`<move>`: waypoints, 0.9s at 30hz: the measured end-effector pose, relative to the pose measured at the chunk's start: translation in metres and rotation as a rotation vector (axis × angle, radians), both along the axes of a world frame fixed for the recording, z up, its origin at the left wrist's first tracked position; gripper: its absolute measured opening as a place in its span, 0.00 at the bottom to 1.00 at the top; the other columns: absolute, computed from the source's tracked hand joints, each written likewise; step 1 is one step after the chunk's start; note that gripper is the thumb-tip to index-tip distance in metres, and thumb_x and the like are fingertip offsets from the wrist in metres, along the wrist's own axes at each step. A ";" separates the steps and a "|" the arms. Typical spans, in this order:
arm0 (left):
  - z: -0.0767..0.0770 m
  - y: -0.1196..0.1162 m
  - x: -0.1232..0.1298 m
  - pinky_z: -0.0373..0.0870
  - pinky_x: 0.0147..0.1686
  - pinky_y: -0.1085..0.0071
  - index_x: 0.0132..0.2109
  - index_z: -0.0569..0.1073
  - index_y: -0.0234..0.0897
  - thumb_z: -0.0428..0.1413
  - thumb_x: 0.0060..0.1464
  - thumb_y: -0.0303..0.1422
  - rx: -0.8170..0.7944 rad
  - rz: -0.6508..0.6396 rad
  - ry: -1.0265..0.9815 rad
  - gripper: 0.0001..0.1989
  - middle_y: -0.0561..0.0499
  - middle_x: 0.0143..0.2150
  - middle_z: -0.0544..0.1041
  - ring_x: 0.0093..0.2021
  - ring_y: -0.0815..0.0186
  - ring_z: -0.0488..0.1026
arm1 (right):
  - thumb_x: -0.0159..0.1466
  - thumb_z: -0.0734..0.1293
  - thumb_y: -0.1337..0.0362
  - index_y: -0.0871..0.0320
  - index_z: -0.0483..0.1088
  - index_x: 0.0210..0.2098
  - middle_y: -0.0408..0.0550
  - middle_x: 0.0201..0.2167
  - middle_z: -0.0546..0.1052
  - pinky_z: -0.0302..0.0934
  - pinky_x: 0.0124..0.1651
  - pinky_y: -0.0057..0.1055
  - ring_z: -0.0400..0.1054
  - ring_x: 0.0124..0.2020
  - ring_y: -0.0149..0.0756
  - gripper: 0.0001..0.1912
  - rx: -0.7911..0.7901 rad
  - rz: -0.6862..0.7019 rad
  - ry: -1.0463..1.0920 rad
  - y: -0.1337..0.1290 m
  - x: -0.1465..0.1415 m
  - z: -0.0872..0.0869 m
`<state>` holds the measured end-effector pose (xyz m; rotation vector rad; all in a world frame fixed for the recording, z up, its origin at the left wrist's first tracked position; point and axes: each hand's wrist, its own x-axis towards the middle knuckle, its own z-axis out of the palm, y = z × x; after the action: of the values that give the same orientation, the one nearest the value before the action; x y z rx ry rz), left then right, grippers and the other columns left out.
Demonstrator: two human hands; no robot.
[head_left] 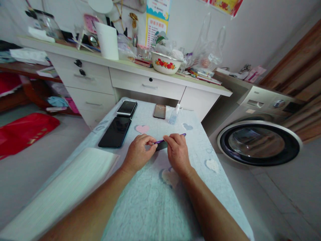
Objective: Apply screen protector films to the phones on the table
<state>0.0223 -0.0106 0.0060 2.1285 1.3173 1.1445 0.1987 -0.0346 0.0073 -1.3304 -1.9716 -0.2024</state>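
Over the middle of the table, a slim purple pen-like stick [159, 141] runs between my two hands, its far end poking out past the right fingers. My left hand [140, 150] pinches the near left end between thumb and fingertips. Curled fingers of my right hand [177, 150] grip the stick farther along. Below it, between the hands, shows a dark flat patch [161, 146], mostly hidden, and I cannot tell what it is. Beyond my hands lie a brown phone case [159, 111] and a clear spray bottle [174, 114], which stands upright.
At the left of the cloth-covered table [140, 207] lie a large dark phone or tablet [115, 132] and a smaller phone [127, 107]. A pale folded sheet [67, 187] covers the left edge. Behind stands a cluttered desk [95, 77]; a washing machine [255, 100] is at right.
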 end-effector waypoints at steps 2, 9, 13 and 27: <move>0.001 0.000 0.000 0.66 0.41 0.66 0.34 0.73 0.39 0.56 0.52 0.30 -0.002 0.003 -0.002 0.02 0.53 0.31 0.74 0.37 0.63 0.71 | 0.69 0.58 0.70 0.55 0.74 0.47 0.52 0.39 0.72 0.61 0.45 0.37 0.62 0.40 0.41 0.15 0.000 0.010 0.004 -0.001 -0.001 0.001; -0.002 0.000 0.002 0.65 0.41 0.66 0.34 0.72 0.39 0.56 0.51 0.29 -0.008 0.018 -0.013 0.02 0.53 0.31 0.74 0.37 0.64 0.71 | 0.69 0.58 0.70 0.55 0.74 0.48 0.51 0.40 0.73 0.62 0.45 0.36 0.63 0.40 0.40 0.15 -0.005 0.052 -0.038 -0.003 -0.010 0.002; -0.005 0.001 0.001 0.65 0.40 0.67 0.33 0.72 0.38 0.56 0.51 0.29 0.003 0.023 -0.022 0.01 0.53 0.31 0.73 0.36 0.64 0.70 | 0.70 0.58 0.70 0.56 0.74 0.49 0.51 0.40 0.73 0.61 0.45 0.36 0.63 0.40 0.39 0.15 0.016 0.088 -0.064 -0.003 -0.013 0.002; -0.005 0.002 0.001 0.64 0.39 0.68 0.33 0.72 0.38 0.58 0.50 0.27 0.016 0.019 -0.026 0.02 0.54 0.30 0.73 0.36 0.65 0.70 | 0.69 0.60 0.70 0.58 0.74 0.47 0.51 0.39 0.71 0.61 0.44 0.34 0.61 0.40 0.39 0.13 0.008 0.048 -0.032 -0.001 -0.004 0.002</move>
<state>0.0238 -0.0086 0.0007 2.1097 1.3243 1.1908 0.1946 -0.0356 0.0093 -1.2811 -2.0250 -0.2101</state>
